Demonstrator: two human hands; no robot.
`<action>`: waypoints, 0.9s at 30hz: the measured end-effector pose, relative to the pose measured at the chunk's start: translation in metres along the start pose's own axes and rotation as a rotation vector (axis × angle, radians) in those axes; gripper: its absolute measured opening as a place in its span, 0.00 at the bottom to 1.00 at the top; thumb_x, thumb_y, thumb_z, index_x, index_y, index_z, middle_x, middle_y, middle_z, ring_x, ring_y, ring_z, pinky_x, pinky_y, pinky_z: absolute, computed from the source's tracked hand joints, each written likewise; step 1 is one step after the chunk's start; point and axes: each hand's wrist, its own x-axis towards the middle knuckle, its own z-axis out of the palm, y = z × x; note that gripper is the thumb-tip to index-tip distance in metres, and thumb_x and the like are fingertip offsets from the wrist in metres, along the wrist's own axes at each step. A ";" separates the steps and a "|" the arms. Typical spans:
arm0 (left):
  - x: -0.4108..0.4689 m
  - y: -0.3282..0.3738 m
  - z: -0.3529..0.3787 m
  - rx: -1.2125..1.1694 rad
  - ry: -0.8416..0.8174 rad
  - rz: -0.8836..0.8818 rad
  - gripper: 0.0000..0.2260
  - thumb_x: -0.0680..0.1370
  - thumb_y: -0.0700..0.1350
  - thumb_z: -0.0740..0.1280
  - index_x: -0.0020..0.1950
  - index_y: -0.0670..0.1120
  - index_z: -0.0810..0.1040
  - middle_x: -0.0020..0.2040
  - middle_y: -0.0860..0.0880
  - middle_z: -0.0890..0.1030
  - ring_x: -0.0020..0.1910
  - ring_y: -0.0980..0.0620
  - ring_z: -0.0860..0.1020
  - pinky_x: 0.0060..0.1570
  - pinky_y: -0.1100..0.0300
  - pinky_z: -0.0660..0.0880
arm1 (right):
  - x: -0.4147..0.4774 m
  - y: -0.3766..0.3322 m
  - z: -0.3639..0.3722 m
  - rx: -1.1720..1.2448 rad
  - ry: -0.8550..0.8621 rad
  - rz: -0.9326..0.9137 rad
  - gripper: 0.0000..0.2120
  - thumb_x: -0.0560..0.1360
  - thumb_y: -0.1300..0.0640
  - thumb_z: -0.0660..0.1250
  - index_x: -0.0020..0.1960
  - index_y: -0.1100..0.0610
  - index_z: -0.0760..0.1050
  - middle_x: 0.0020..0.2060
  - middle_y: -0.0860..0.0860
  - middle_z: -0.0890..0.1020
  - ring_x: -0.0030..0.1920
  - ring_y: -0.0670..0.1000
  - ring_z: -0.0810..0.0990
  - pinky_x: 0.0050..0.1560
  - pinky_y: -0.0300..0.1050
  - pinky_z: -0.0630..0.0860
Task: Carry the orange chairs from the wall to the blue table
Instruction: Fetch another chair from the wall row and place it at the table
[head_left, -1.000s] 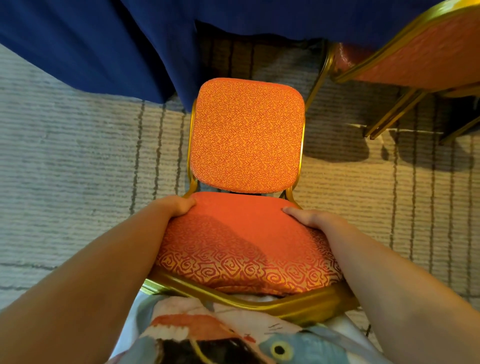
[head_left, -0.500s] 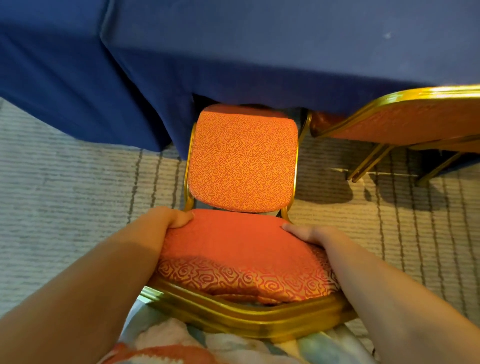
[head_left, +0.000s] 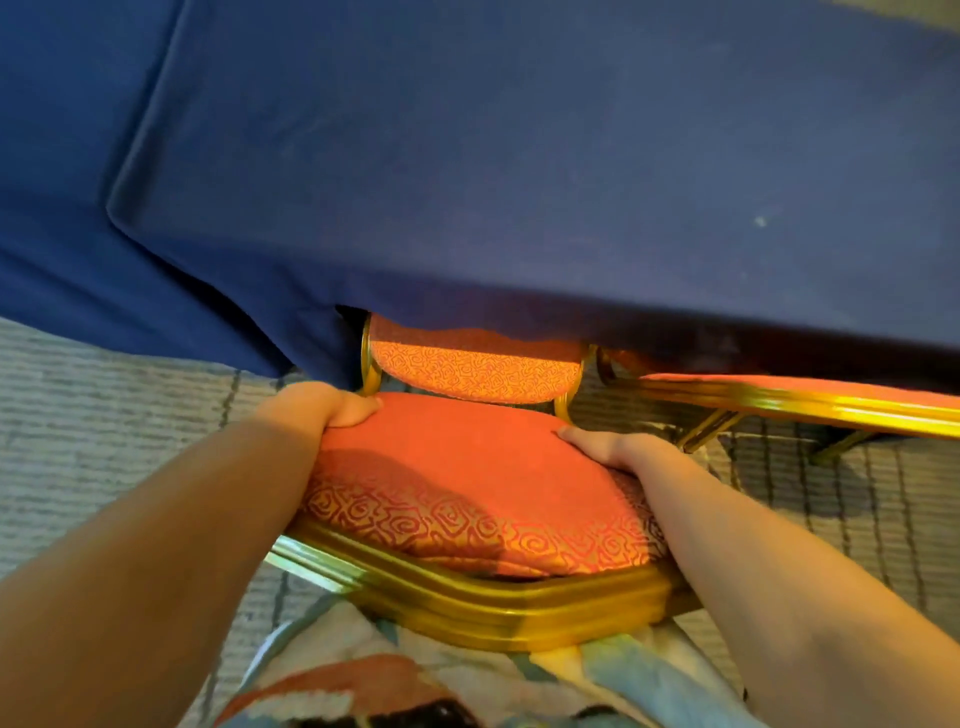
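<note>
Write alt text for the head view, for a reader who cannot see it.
A person's left hand and right hand grip the seat of an orange chair, its backrest partly hidden under the edge of the blue table. A second chair stands to the right.

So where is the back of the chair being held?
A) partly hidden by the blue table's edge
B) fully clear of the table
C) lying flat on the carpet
A: the blue table covers the top of the chair back; only its lower strip shows.
</note>
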 end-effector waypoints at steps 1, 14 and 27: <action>0.009 0.005 -0.014 0.008 -0.007 0.004 0.32 0.79 0.65 0.52 0.79 0.49 0.55 0.78 0.45 0.55 0.77 0.43 0.54 0.74 0.46 0.51 | 0.006 -0.008 -0.012 -0.012 0.003 -0.013 0.37 0.78 0.32 0.50 0.78 0.54 0.59 0.75 0.56 0.64 0.72 0.58 0.67 0.70 0.51 0.60; 0.061 0.039 -0.094 0.046 0.004 0.067 0.29 0.81 0.60 0.55 0.79 0.50 0.55 0.78 0.46 0.57 0.75 0.45 0.59 0.73 0.49 0.57 | 0.061 -0.074 -0.084 -0.080 0.032 -0.167 0.28 0.82 0.41 0.52 0.76 0.55 0.61 0.76 0.56 0.62 0.74 0.57 0.63 0.73 0.51 0.59; 0.018 0.072 -0.131 -0.045 -0.249 -0.109 0.29 0.81 0.61 0.53 0.74 0.42 0.65 0.69 0.41 0.71 0.63 0.41 0.74 0.62 0.50 0.70 | 0.006 -0.117 -0.114 -0.285 -0.081 -0.124 0.28 0.80 0.38 0.53 0.74 0.50 0.63 0.72 0.51 0.68 0.68 0.56 0.70 0.64 0.48 0.66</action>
